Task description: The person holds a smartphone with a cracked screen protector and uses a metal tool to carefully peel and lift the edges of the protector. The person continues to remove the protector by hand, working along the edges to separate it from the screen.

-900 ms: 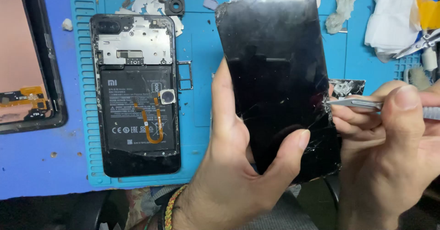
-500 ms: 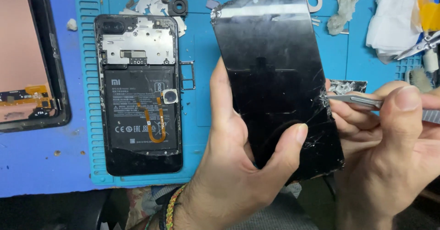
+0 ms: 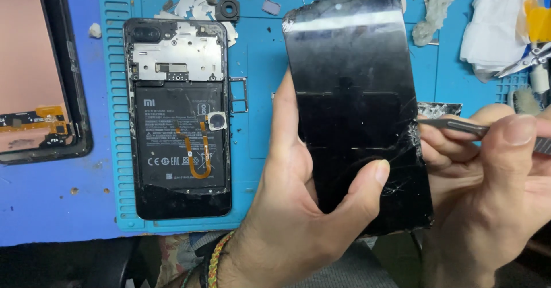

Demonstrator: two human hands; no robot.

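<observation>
Above the blue work mat [image 3: 258, 93], my left hand [image 3: 298, 207] is closed around a detached black phone screen [image 3: 356, 104]: the thumb presses on the glass near its lower middle, and the other fingers wrap behind it, out of sight. I hold the panel upright, tilted slightly, glass side toward me. Its lower right edge is cracked, with fine white fracture lines spreading from the rim.

My right hand [image 3: 493, 185] pinches a pair of slim metal tweezers [image 3: 459, 127] between thumb and forefinger. Their tip touches the screen's right edge, right at the cracked area. I cannot tell whether the tip is under the glass or only against it.

On the mat to the left lies the opened phone body [image 3: 178, 116], face down with its back cover off, showing the black battery, an orange flex cable and a silver metal shield near the top. A second screen assembly [image 3: 40, 76], pinkish on its inner side, lies at the far left edge. Loose small parts and round lens rings lie near the top, and white tissue [image 3: 499, 30] sits crumpled at the upper right.

I judge the teardown well along: the screen is already separated from the body, while the work at its broken edge looks unfinished.
</observation>
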